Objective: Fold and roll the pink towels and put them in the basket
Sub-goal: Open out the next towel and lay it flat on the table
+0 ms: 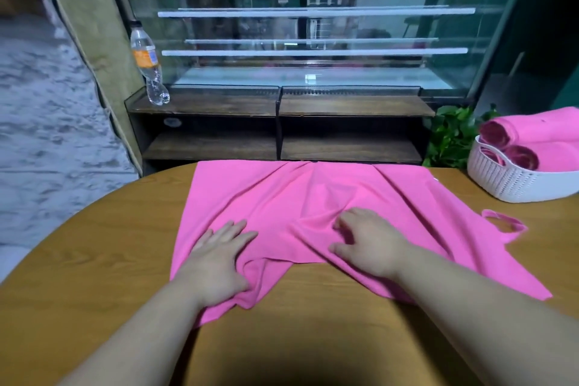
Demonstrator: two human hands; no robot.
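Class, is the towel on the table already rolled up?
No, the pink towel lies spread and creased on the table, under the left hand and right hand.

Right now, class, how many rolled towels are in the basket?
3 rolled towels: top one, one below it, one low behind the basket rim; others may lie hidden.

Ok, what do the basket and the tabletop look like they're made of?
Basket: seemingly white moulded plastic, matte; its wall has a regular perforated weave pattern. Table: wood or wood-look laminate, I cannot tell which; brown with visible grain lines and a smooth, faint sheen.
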